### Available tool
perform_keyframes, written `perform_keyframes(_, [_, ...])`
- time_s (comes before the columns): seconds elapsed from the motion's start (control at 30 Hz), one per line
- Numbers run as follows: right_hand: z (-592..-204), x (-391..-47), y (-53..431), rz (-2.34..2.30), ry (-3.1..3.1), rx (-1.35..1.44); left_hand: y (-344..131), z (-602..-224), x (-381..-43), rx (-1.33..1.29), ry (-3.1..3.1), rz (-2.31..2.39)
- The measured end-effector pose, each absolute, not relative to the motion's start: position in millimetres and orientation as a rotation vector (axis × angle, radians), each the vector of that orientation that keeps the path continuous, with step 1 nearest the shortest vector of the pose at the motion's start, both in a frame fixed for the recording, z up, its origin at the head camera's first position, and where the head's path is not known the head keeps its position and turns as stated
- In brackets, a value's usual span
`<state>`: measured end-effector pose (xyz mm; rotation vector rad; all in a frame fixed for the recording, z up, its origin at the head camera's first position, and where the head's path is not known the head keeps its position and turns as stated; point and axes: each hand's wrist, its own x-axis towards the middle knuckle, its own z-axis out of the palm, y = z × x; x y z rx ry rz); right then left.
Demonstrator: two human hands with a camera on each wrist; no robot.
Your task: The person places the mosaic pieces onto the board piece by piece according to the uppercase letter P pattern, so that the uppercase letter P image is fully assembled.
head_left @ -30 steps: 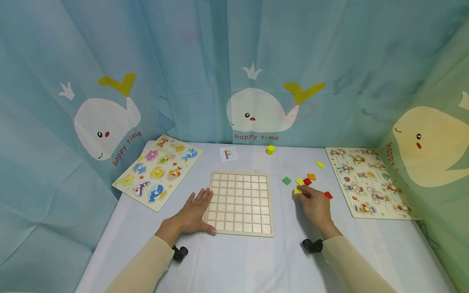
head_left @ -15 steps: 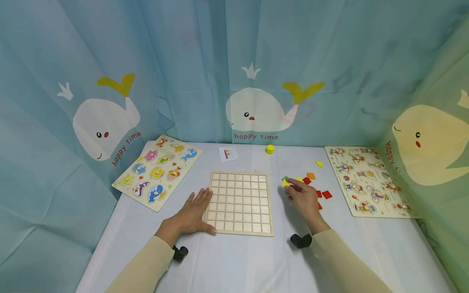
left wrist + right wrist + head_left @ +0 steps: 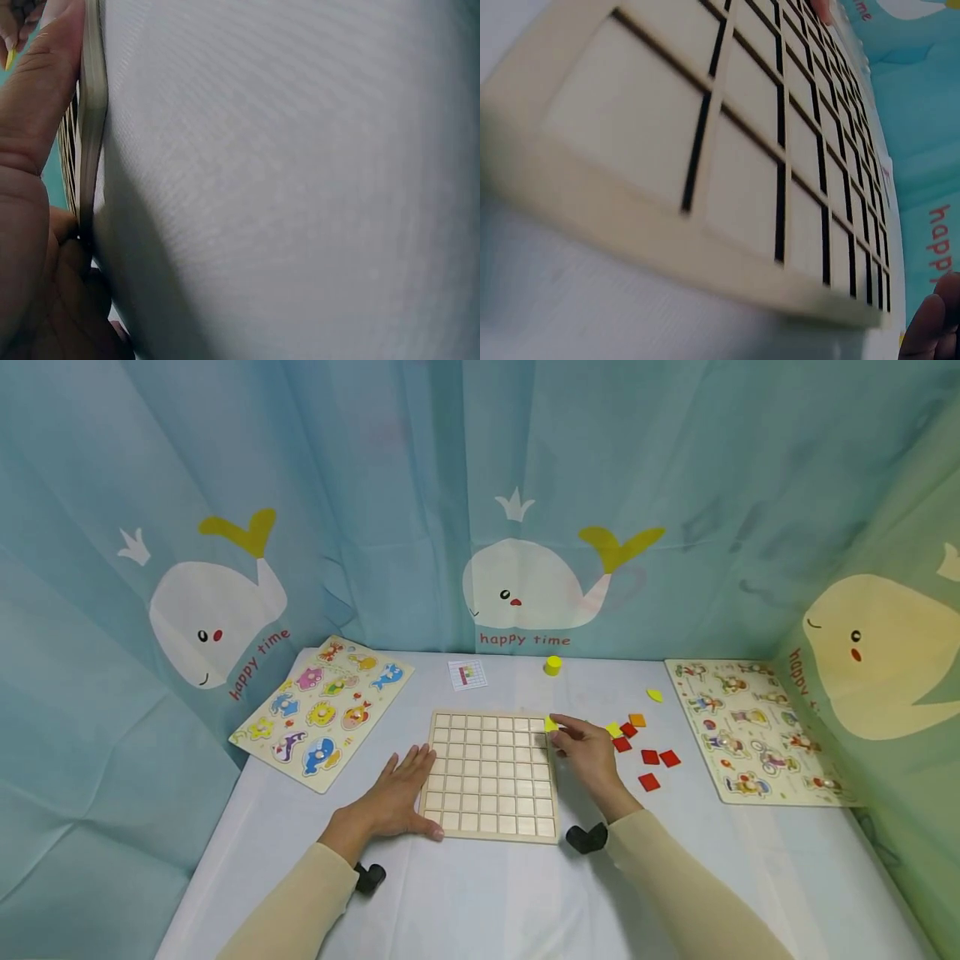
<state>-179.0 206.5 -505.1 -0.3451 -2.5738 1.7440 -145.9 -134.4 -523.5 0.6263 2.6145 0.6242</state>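
Note:
A square wooden grid board (image 3: 491,777) lies on the table with bare cells. My left hand (image 3: 393,797) rests along its left side, fingers spread, the thumb at the near left corner. The left wrist view shows that thumb (image 3: 37,105) against the board's edge (image 3: 91,120). Between right thumb and index finger, my right hand (image 3: 592,756) pinches a small yellow tile (image 3: 551,724) over the board's far right corner. In the right wrist view, the right fingers (image 3: 928,322) show beyond the grid's far corner.
Right of the board lie several red tiles (image 3: 649,757), a yellow tile (image 3: 613,730), an orange tile (image 3: 637,720) and a yellow leaf-shaped piece (image 3: 654,695). At the back are a patterned card (image 3: 468,675) and a yellow cylinder (image 3: 553,666). Picture puzzle boards (image 3: 322,714) (image 3: 753,735) flank the table.
My right hand has moved left with the yellow tile, from among the loose tiles to the board's far right corner. The green tile seen earlier is out of sight. My left hand stays put.

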Motion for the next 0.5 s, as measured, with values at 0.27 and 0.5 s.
perform_keyframes(0.27, [-510.8,-189.8,188.1,1.812,-2.608,-0.282,-134.2,-524.2,-146.6,0.621,2.608,0.624])
perform_keyframes(0.5, [-514.3,-190.0,175.7,1.787,-2.65,-0.212,-133.1,-523.8,-145.9,0.605,2.604,0.633])
